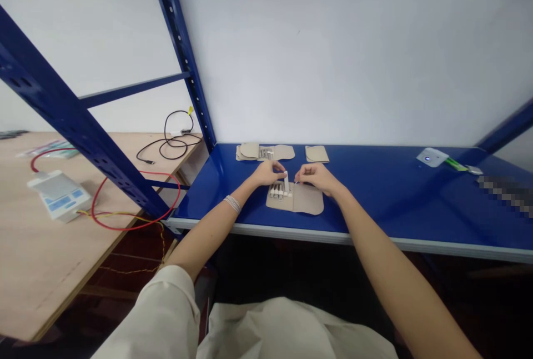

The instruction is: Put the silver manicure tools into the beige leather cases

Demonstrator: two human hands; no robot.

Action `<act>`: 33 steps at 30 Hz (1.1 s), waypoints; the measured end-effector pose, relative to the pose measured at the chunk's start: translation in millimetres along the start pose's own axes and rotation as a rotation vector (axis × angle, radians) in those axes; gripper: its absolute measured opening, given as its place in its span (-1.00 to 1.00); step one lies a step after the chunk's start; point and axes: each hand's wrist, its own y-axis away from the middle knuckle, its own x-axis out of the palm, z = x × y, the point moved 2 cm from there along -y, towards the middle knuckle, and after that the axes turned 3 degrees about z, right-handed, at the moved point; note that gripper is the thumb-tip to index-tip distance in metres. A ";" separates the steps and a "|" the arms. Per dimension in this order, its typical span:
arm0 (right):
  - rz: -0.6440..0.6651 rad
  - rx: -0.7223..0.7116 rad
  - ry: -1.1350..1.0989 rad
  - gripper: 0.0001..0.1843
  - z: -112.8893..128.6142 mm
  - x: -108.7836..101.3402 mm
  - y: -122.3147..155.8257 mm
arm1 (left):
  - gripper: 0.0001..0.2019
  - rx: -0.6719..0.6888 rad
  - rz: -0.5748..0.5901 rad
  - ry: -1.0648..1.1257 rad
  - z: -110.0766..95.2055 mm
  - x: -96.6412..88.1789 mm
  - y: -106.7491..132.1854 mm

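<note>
A beige folding case (308, 199) lies open on the blue shelf in front of me. Several small metal tools (276, 191) sit in slots on its left half, and its right flap is bare. My left hand (268, 173) is closed in a pinch on a narrow white strip (286, 182), held upright over the middle of the case. Just above the right flap, my right hand (315, 175) is closed, its fingertips pinching a thin, pale item (296, 180) too small to name. The two hands are close together but apart.
Behind the hands are another open case (284, 152) with metal tools and a folded beige case (317, 154). A white device (433, 157) stands on the shelf at right. Blue uprights (181, 31) flank the shelf. On the wooden table (25, 270) at left are a meter and cables.
</note>
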 end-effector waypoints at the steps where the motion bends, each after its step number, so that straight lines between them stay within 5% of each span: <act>1: -0.004 0.000 -0.002 -0.88 0.3 0.1 0.2 | -0.71 -0.001 0.001 -0.002 0.0 0.0 0.0; 33: 0.048 0.011 0.022 -0.89 -0.7 1.4 0.5 | -0.68 0.007 0.040 0.016 -3.7 -0.3 3.1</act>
